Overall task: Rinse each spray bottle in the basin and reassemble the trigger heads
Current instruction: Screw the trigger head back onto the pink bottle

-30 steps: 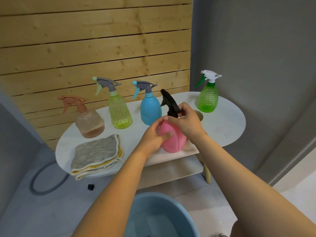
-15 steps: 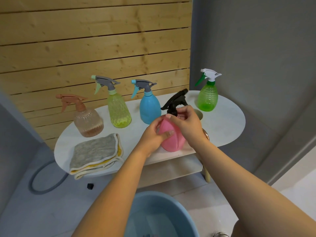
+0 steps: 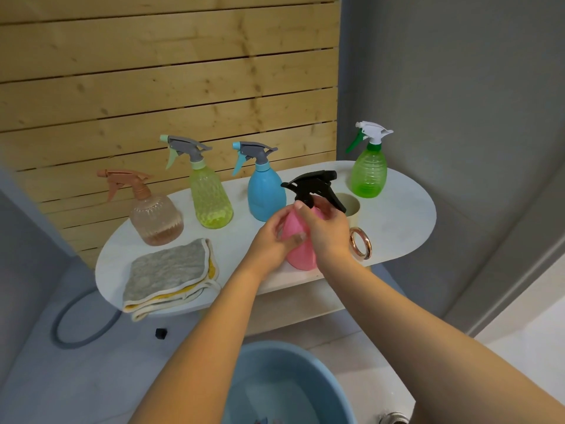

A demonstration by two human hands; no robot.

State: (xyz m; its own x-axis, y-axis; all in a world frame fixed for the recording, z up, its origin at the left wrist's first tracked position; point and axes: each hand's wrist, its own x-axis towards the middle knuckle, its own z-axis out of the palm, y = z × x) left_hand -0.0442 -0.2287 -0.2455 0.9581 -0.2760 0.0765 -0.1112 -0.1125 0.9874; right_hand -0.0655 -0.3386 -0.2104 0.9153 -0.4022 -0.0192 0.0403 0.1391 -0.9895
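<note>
A pink spray bottle [image 3: 301, 252] stands near the front edge of the white oval table [image 3: 406, 218]. My left hand [image 3: 272, 240] grips its body from the left. My right hand [image 3: 327, 231] holds the collar of its black trigger head [image 3: 315, 186], whose nozzle points right. Behind stand a peach bottle [image 3: 156, 215], a yellow-green bottle [image 3: 209, 197], a blue bottle [image 3: 265, 191] and a green bottle [image 3: 369, 171], each with its trigger head on. The blue basin [image 3: 287, 384] sits on the floor below my arms.
A folded grey and yellow cloth [image 3: 171, 275] hangs over the table's front left edge. A round hole [image 3: 350, 205] opens in the tabletop behind the pink bottle, with a copper ring [image 3: 360, 243] at the table's front. A grey hose [image 3: 82, 328] loops on the floor.
The black trigger head has turned on the pink bottle: its nozzle swung round from pointing away to pointing right. My right hand turned with it; my left hand kept its grip.
</note>
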